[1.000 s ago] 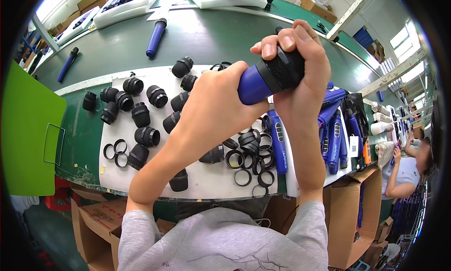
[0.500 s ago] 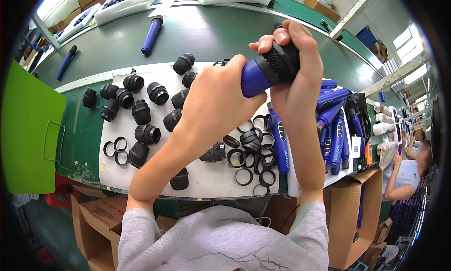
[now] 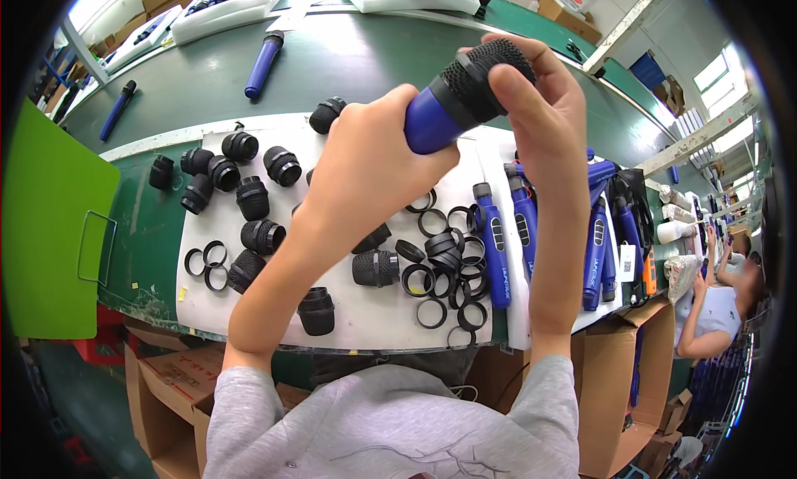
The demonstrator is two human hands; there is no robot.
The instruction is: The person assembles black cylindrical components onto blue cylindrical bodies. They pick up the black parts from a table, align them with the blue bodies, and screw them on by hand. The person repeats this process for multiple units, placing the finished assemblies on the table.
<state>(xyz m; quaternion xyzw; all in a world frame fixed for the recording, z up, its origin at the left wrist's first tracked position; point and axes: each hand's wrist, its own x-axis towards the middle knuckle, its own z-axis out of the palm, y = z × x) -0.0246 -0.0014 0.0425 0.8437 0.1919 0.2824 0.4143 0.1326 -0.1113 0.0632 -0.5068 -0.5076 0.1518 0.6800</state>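
A blue handheld microphone (image 3: 430,124) is held up over the bench, tilted, its black mesh head (image 3: 501,64) pointing up and to the right. My left hand (image 3: 386,151) is wrapped round the blue body. My right hand (image 3: 550,93) grips the mesh head, thumb in front and fingers curled behind it. Below lie several loose black mesh heads (image 3: 282,165), and a cluster of black rings (image 3: 444,251) sits right of the middle. More blue microphone bodies (image 3: 496,255) without mesh heads lie to the right, partly behind my right forearm.
A green panel (image 3: 62,230) stands at the left. Single microphones (image 3: 264,64) lie on the green surface beyond the white sheet (image 3: 365,317). Open cardboard boxes (image 3: 623,388) stand below the bench edge. Another person (image 3: 710,313) sits far right.
The microphone has moved slightly left. My right hand has turned round the mesh head, with its thumb now in front and more of the mesh showing.
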